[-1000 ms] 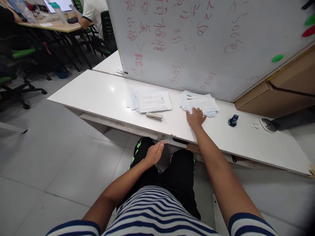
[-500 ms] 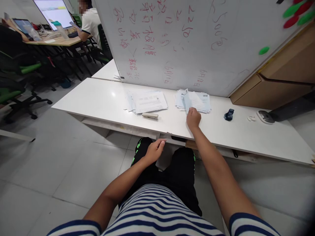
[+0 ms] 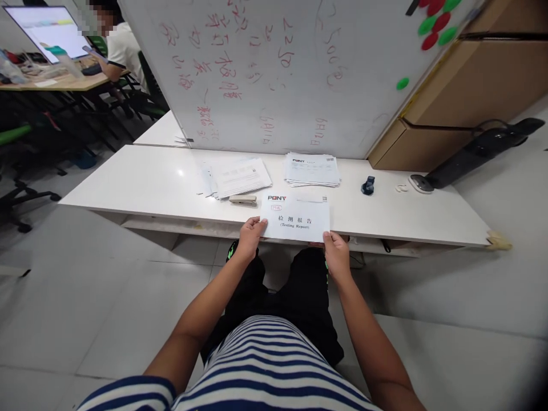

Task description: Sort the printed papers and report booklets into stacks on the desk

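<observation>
Between my two hands is a printed testing report (image 3: pixel 295 217), its title page facing up at the desk's front edge. My left hand (image 3: pixel 249 237) pinches its left edge near the lower corner. At the lower right corner, my right hand (image 3: pixel 337 251) grips it with the thumb on top. A stack of papers (image 3: pixel 312 170) lies just behind the report. To its left is a looser, fanned pile of papers (image 3: pixel 242 178). A beige stapler (image 3: pixel 243 201) sits in front of that pile, close to my left hand.
On the right of the white desk (image 3: pixel 154 177) are a small dark blue object (image 3: pixel 367 185), small white pieces (image 3: pixel 401 188) and a mouse (image 3: pixel 421 183). A whiteboard (image 3: pixel 265 74) rises behind. Cardboard boxes (image 3: pixel 462 85) stand at the right. A person (image 3: pixel 126 48) sits at another table.
My right hand has brought the report from the right stack to the desk's front edge. My left hand has risen from my lap and taken its left side. The view has turned rightward.
</observation>
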